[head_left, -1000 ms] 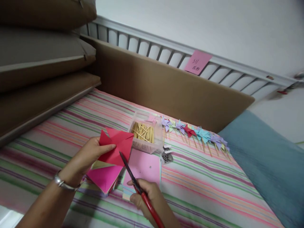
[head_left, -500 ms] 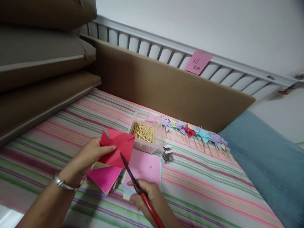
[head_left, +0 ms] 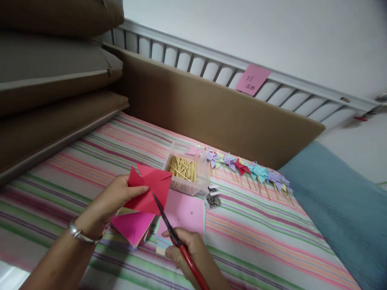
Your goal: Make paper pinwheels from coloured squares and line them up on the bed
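Note:
My left hand (head_left: 115, 197) pinches a red paper square (head_left: 151, 187), thumb on top, holding it a little above the striped cloth (head_left: 266, 241). The paper shows cuts at its corners. My right hand (head_left: 193, 251) grips red-handled scissors (head_left: 173, 235); the dark blades point up and left, and their tip touches the red paper's lower edge. Below the red paper lies a stack of coloured paper squares (head_left: 133, 227), magenta on top. A pale pink sheet (head_left: 184, 213) lies beside my right hand.
A clear plastic box of wooden sticks (head_left: 184, 169) stands behind the papers. A small pile of metal pins (head_left: 212, 199) lies to its right. A row of small paper pinwheels on sticks (head_left: 250, 171) lies further right. Brown cushions (head_left: 54, 88) and a cardboard panel (head_left: 211, 112) border the surface.
Hardly anything has moved. The red paper has shifted slightly in my left hand, and the scissors stay at its lower edge.

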The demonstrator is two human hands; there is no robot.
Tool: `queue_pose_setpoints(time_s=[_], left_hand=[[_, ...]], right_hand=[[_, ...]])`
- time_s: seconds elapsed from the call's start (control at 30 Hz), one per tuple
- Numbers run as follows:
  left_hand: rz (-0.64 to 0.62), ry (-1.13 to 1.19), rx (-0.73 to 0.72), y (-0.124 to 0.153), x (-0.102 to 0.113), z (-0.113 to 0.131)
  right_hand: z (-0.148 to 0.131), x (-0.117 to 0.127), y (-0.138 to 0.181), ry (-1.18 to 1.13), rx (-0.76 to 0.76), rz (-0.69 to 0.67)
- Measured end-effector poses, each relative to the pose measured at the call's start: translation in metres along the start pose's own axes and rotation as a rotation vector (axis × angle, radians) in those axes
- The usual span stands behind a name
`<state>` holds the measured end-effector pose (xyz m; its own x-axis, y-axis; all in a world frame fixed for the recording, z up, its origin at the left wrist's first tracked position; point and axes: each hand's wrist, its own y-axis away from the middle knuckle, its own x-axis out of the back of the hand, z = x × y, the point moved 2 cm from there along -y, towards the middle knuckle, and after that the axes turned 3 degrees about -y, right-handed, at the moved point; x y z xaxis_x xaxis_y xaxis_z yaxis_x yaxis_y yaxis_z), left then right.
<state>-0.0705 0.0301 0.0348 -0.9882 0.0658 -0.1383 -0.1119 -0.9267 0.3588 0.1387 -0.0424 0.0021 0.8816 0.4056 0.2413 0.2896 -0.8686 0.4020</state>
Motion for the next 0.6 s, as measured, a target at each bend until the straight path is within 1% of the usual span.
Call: queue_pose_setpoints(time_s=[0.2,0.37,0.53,0.6], left_hand=[[-0.01,-0.008,-0.027,-0.0026,0.0006,-0.002],[0.018,0.001,-0.022,-0.0036,0.0011,-0.0023],[0.04,-0.007,-0.018,-0.0032,0.0013,-0.0013],[0.027,-0.004,-0.018,-0.0025,0.0012,-0.0009]], right_hand=[[0.005,-0.0005,-0.0019,-0.014,0.013,0.002],[0.0083,-0.0014,-0.004,0.001,0.024,0.011],[0.0028,-0.0009,-0.0018,-0.013,0.015,0.01],[-0.0013,-0.0001,0.0002,-0.003,0.022,0.012]])
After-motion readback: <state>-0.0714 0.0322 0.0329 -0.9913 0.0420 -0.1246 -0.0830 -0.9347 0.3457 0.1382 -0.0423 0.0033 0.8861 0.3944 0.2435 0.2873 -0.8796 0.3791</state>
